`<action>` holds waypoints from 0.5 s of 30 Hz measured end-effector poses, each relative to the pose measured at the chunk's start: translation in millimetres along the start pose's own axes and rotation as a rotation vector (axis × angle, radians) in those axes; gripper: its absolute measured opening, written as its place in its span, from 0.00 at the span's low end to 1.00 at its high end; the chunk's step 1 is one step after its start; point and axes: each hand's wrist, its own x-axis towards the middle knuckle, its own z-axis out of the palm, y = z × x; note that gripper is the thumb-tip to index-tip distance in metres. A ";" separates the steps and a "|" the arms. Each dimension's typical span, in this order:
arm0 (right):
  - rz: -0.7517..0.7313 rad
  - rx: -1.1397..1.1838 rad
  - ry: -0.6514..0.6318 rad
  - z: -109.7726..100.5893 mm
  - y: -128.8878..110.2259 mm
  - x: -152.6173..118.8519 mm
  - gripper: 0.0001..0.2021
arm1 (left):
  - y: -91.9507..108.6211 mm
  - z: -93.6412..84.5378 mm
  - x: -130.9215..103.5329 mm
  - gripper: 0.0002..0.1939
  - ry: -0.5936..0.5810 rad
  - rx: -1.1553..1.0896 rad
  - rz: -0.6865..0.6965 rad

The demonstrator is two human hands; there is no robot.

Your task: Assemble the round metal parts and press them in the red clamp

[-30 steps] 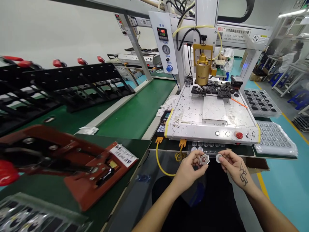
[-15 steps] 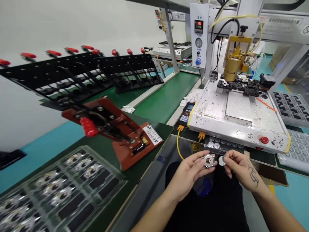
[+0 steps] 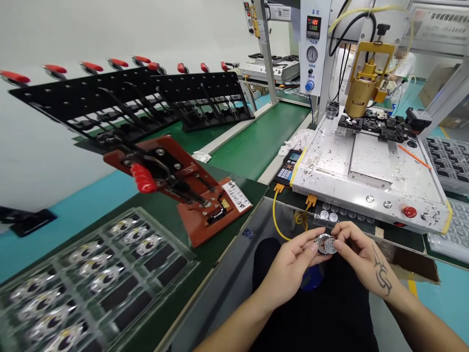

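Two bare hands meet over the person's dark-clad lap, in front of the bench edge. The left hand point(image 3: 292, 264) grips a round metal case point(image 3: 319, 243), its thumb and fingers closed on the rim. The right hand point(image 3: 362, 255) pinches a small pale disc point(image 3: 330, 246) between closed thumb and forefinger, over the opening of the case (whether it is seated there, I cannot tell).

On the left, a clear tray point(image 3: 193, 264) holds shiny metal parts in rows, several pockets showing dark bottoms. Behind it stands a rust-red press point(image 3: 194, 230) with a red grip, a handwritten label point(image 3: 238, 194) at its far corner. Ahead is a white machine point(image 3: 330, 168), its bed flecked with dark marks; a brass cylinder point(image 3: 358, 100) hangs above a black fixture point(image 3: 384, 128). An orange stick point(image 3: 414, 157) lies on the bed. A keypad unit point(image 3: 286, 170) rests just beside the machine, and a sheet of round stickers point(image 3: 342, 213) lies below its front edge.
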 end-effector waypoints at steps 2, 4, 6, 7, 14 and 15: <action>-0.014 -0.014 -0.010 4.5 1.1 -0.2 0.15 | -0.4 1.9 -0.5 0.27 0.005 0.013 0.016; -0.012 -0.004 -0.019 7.7 3.8 -0.8 0.14 | -0.2 3.5 -1.0 0.27 0.008 0.021 0.031; 0.000 0.017 -0.025 9.2 6.3 -1.1 0.14 | 0.4 4.5 -1.8 0.26 0.007 0.032 0.040; 0.006 0.028 -0.028 9.5 7.1 -1.1 0.13 | 0.8 4.8 -2.2 0.26 0.006 0.038 0.042; 0.011 0.037 -0.035 9.7 6.8 -1.6 0.13 | -0.4 7.4 -5.0 0.28 0.032 0.089 0.051; 0.003 0.032 -0.030 9.8 6.8 -1.9 0.13 | -1.0 7.8 -5.3 0.28 0.033 0.098 0.053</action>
